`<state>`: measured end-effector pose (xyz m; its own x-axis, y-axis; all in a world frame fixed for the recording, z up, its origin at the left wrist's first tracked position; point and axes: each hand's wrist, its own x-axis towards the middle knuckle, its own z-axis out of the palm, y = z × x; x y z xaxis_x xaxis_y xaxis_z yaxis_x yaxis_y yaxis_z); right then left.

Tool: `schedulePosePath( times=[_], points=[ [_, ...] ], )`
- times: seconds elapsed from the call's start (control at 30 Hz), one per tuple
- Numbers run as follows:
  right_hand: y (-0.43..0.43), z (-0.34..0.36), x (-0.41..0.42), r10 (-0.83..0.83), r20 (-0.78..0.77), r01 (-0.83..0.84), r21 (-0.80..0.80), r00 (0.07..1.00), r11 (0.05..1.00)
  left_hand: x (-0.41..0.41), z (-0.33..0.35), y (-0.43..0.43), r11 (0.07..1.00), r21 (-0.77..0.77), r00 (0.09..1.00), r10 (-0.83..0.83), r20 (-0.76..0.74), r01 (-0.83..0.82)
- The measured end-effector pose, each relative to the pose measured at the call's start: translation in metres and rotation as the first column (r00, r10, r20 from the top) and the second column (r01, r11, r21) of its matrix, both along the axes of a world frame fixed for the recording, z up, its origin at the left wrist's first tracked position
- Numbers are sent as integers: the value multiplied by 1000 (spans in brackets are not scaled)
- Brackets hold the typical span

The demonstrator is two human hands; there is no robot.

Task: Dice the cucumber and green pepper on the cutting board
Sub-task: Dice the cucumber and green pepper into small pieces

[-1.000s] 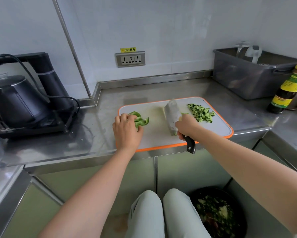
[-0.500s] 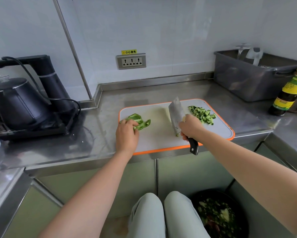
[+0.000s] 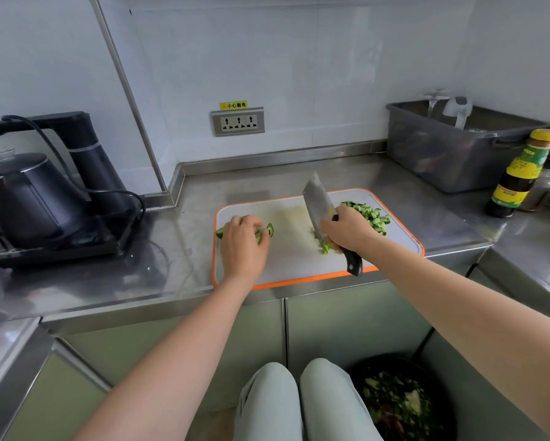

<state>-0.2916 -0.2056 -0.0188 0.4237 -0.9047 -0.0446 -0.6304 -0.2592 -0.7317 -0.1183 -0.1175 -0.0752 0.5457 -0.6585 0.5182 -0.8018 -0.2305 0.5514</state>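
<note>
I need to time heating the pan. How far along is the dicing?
Done: the cucumber lies as a diced pile at the far right of the cutting board. In hand: the left hand holds the green pepper pieces at the board's left, and the right hand grips the cleaver, with a few small green bits by its blade. Left: dicing those large pepper pieces.

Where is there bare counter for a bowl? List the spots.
Bare steel lies between the kettle stand and the cutting board, behind it toward the wall, and between board and sauce bottle. Crowded: the board's ends, under the left hand and right hand.
</note>
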Motion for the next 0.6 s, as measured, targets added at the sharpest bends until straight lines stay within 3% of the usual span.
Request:
schedulePosePath(
  times=[0.1, 0.17, 0.23, 0.3, 0.4, 0.53, 0.6],
  points=[
    [11, 7, 8, 39, -72, -49, -135, 997, 990, -23, 22, -10, 986, -39, 932, -163, -323, 159],
    [20, 5, 13, 57, -127, -86, -230, 990, 969, -40, 36, -19, 967, -56, 741, -228, -631, 250],
    [28, -2, 15, 100, -161, -146, -301, 982, 943, -54, 42, -27, 959, -78, 552, -222, -804, 273],
    [33, -9, 14, 190, -157, -230, -296, 969, 927, -59, 41, -33, 966, -91, 509, -206, -836, 242],
    [33, -10, 8, 350, -83, -360, -187, 933, 914, -57, 34, -34, 979, -95, 530, -178, -829, 180],
    [15, -8, 0, 188, 132, -159, -203, 973, 966, -58, 36, -27, 974, -172, 348, -213, -913, 146],
    [11, -10, -1, 202, 145, -168, -214, 969, 962, -56, 34, -29, 977, -162, 325, -199, -924, 139]
  ],
)
